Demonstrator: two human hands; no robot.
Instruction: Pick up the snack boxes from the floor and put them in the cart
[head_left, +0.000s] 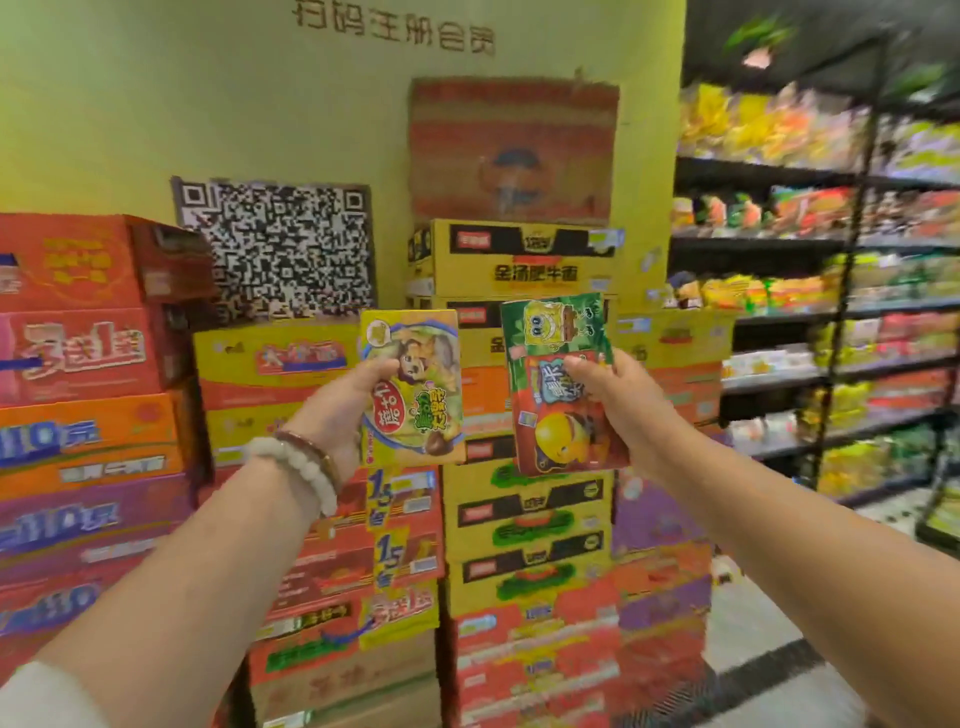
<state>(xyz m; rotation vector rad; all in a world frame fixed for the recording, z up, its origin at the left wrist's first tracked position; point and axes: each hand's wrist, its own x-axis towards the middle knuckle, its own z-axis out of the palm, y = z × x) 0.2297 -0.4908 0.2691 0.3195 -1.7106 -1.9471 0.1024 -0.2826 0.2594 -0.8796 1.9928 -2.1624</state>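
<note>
Holding both boxes upright at chest height: left hand (343, 410) grips the yellow snack box (413, 387), right hand (618, 402) the green-and-red snack box (563, 384). Pickup looks complete; the cart, unseen, must be located next.

The yellow snack box (413, 387) in the left hand (340, 410) looks like printed card with a slight gloss; the red-and-green snack box (563, 384) in the right hand (618, 400) likewise; the stacked cartons (524, 260) behind are matt corrugated cardboard; the wrist beads (298, 467) look smooth, polished; the far-right shelving (852, 249) appears dark metal.
</note>
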